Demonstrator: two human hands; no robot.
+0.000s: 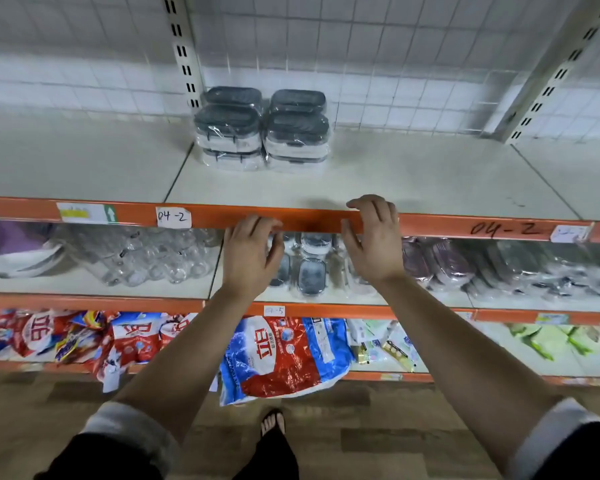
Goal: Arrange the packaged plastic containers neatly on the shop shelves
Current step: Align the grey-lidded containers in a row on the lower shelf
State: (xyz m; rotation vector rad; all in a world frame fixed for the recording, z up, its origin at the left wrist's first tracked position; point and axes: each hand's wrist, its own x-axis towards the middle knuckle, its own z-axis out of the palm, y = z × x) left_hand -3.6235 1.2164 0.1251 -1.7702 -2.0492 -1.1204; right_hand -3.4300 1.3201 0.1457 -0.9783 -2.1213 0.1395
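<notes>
Several shrink-wrapped containers with dark lids (261, 128) stand in two neat stacks at the back of the top shelf (430, 178). More wrapped dark-lidded containers (310, 271) lie on the middle shelf (413, 301) below. My left hand (252, 254) hovers in front of that middle shelf with loosely bent fingers, holding nothing. My right hand (373, 237) is beside it, its fingertips over the top shelf's orange front edge (309, 218), and it holds nothing. The containers on the middle shelf are partly hidden behind both hands.
Clear plastic jars (146, 258) lie left on the middle shelf, purple-lidded packs (440, 261) and more wrapped containers (551, 268) right. Red and blue bags (281, 358) fill the bottom shelf. Slotted uprights (182, 53) flank the bay. My sandalled foot (272, 422) is on the floor.
</notes>
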